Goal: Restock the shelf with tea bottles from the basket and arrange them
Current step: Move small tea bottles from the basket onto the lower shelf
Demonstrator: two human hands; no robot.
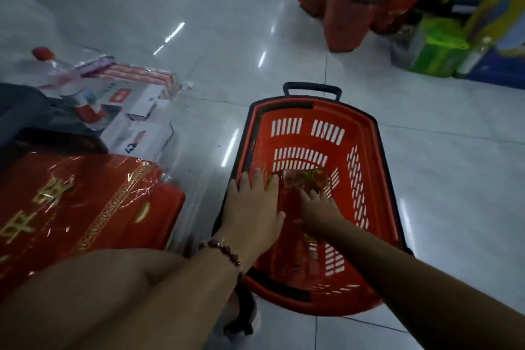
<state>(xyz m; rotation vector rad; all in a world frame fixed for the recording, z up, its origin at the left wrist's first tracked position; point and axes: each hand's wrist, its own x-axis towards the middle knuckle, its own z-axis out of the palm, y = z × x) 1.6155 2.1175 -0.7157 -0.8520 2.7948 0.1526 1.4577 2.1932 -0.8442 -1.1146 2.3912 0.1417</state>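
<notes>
A blurred bottle with a colourful label [301, 179] lies inside the red plastic slotted basket [366, 179] on the glossy tiled floor [454, 179]. Both hands reach in: left hand [252, 207] with fingers straight, right hand [318, 210] relaxed, touching the bottle.

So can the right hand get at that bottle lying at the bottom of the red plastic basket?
Probably yes. The right hand is already down inside the red plastic basket, its fingers at the bottle with the colourful label; nothing lies over it, and the left hand reaches beside it.
</notes>
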